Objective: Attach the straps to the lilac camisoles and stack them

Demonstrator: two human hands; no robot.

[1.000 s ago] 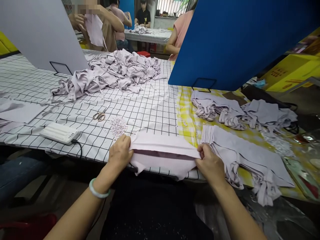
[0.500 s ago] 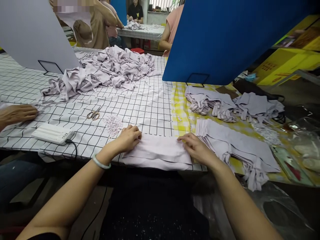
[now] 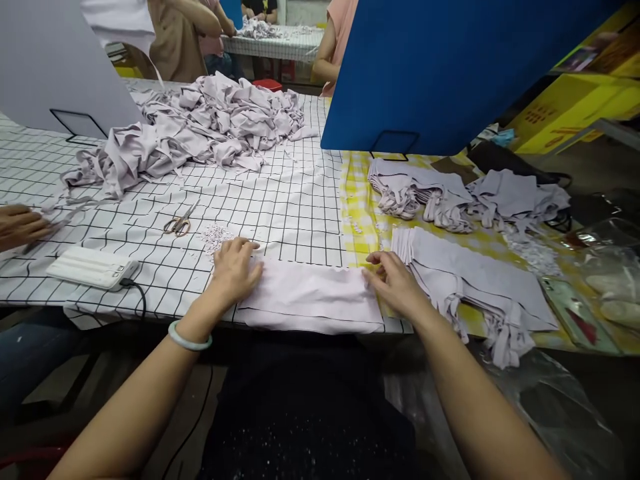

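A pale lilac cloth piece (image 3: 310,293) lies spread flat along the table's front edge, its lower layer showing beneath. My left hand (image 3: 235,270) rests at its left end, thumb touching the cloth and fingers apart. At the opposite end, my right hand (image 3: 395,283) has its thumb and forefinger tips at the upper right corner, with a gap between them. Close by on the right is a neat stack of similar cloth pieces with dangling straps (image 3: 475,277). Small cloth snippets (image 3: 214,239) lie just beyond my left hand.
Scissors (image 3: 179,223) and a white power bank (image 3: 93,267) with a cable lie left. Behind them is a heap of garments (image 3: 220,120). A blue panel (image 3: 425,73) stands at the back right, a phone (image 3: 575,313) at far right. A co-worker's hand (image 3: 23,227) is at left.
My left hand has moved left and its fingers have spread; the cloth lies smoother. My right hand has shifted slightly at the corner. The whole view has tilted down a little.
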